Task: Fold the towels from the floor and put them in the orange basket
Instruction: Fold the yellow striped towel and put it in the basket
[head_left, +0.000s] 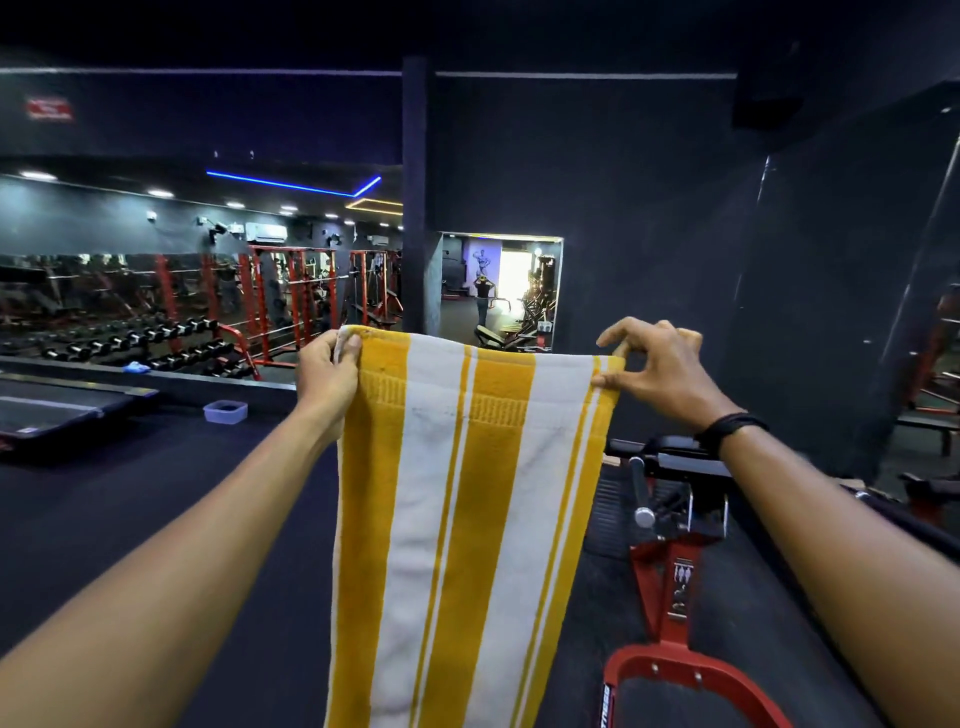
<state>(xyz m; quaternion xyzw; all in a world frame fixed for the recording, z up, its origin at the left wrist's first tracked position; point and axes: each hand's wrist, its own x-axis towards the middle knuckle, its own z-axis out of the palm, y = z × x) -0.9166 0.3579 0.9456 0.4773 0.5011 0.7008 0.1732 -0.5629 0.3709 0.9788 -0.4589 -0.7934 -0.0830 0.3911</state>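
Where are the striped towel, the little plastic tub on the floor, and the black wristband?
striped towel (467, 519): head view, middle of the hanging cloth.
plastic tub (225, 412): head view, its side wall.
black wristband (730, 428): head view, band's middle.

Yellow-and-white striped terry towel (457, 519) cut off by the bottom edge, red wall sign (49, 109) at upper left blurred, red metal gym machine frame (670, 623) cropped at lower right

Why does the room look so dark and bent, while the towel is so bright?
Head view: the gym is dim, lit by small ceiling spots and a blue strip; the doorway glares white. The wide lens curves the edges and stretches the forearms. The towel, held by the left hand and right hand, is sharp and well lit.
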